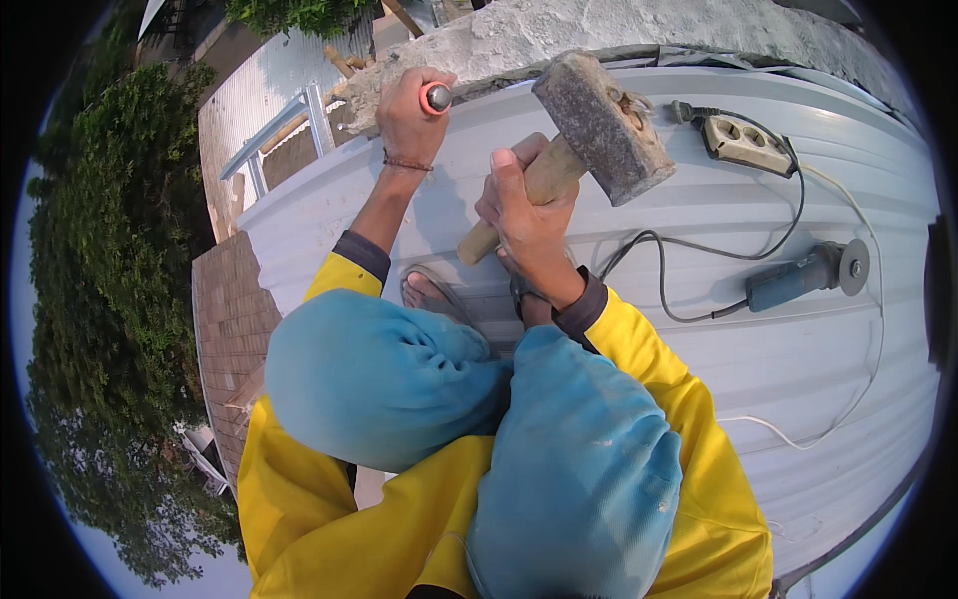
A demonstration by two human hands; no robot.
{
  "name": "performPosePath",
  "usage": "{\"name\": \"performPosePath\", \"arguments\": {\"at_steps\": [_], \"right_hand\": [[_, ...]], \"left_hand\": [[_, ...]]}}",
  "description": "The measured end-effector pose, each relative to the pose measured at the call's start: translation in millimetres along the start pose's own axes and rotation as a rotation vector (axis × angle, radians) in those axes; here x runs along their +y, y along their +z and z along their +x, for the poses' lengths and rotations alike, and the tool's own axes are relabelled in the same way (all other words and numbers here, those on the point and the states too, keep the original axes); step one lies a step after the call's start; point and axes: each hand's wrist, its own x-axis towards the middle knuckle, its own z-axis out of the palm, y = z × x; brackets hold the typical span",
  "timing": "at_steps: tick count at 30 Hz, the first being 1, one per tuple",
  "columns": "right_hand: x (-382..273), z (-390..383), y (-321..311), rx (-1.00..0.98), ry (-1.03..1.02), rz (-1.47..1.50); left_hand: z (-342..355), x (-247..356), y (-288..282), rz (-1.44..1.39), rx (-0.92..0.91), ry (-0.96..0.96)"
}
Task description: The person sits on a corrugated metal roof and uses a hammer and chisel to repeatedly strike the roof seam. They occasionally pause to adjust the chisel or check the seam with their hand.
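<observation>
Seen from the head view, pale ribbed metal roofing (828, 369) spreads under the person, bounded on the far side by a rough concrete ledge (718, 30). On the left the sheet ends at an uneven edge, with a brown tiled roof (232, 319) and trees (110, 250) beyond; a metal frame (289, 130) stands just past the far left corner. The left foot (424, 290), in a sandal, is nearer that left edge than the right one.

The hands are apart, both ahead of the blue-clad knees. The left hand (414, 120), near the ledge, is closed around an orange-collared tool (437, 97) whose round metal end faces up; its lower part is hidden. The right hand (529, 205) grips the wooden handle of a sledgehammer (604, 125), its heavy head pointing far and right. A stretch of roofing separates the hammer from the socket strip (746, 145) on the far right. Nearer, an angle grinder (798, 278) lies with its disc to the right; its dark cord loops between grinder and right hand, while a white cable (878, 299) curves along the right side.
</observation>
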Motion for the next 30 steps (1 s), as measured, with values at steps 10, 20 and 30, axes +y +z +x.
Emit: {"name": "performPosePath", "arguments": {"at_steps": [10,20,30], "right_hand": [[-23.3,2.4,-22.3,0.004,0.100,-0.003],[-4.5,6.2,-20.5,-0.207,0.418,-0.216],[11.5,5.9,-13.7,-0.168,0.107,-0.369]], "left_hand": [[-2.5,-1.2,0.0,0.008,-0.059,0.005],[-0.8,-1.2,-2.8,0.044,-0.062,-0.004],[-5.6,-13.1,-0.7,0.024,-0.053,0.045]]}}
